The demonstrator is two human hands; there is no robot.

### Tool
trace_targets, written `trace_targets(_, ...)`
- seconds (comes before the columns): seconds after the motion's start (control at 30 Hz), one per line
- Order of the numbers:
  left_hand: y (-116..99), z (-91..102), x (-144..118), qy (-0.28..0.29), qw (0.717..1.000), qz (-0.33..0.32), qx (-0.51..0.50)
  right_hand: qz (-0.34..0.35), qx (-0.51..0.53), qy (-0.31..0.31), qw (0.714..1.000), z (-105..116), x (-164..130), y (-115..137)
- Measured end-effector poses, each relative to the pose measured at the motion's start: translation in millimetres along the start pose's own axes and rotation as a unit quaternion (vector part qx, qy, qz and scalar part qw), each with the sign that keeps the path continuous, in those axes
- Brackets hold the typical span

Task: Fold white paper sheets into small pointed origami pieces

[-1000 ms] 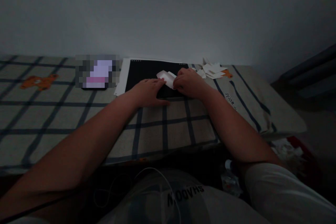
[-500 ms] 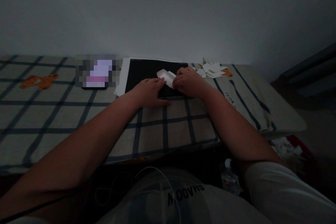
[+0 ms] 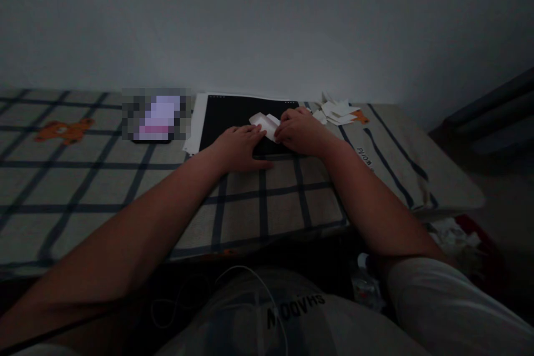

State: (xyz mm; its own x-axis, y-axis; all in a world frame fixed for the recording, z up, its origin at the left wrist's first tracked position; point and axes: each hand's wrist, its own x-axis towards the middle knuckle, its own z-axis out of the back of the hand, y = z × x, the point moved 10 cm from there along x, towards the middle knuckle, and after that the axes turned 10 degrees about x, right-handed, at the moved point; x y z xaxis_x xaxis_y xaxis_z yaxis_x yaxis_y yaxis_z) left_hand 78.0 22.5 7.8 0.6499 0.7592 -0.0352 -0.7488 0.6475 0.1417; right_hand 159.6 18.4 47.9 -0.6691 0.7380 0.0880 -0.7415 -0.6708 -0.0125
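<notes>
Pinching white paper (image 3: 264,123) on black mat (image 3: 233,114) with right hand (image 3: 299,131); left hand (image 3: 238,147) lying flat, fingers apart, touching paper.

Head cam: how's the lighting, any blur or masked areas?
Head view: dim and underexposed, with the lap and lower corners nearly black; the white folded paper between left hand and right hand is the brightest thing against the black sheet; a pixelated block masks something left of it; the edges bend from the wide lens; no glare or motion blur.
</notes>
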Motion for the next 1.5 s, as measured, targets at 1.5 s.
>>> trace_targets(1.5,-5,5.1,0,0.000,1.000,0.002,0.019,0.019,0.005,-0.040,0.999,4,-1,18)
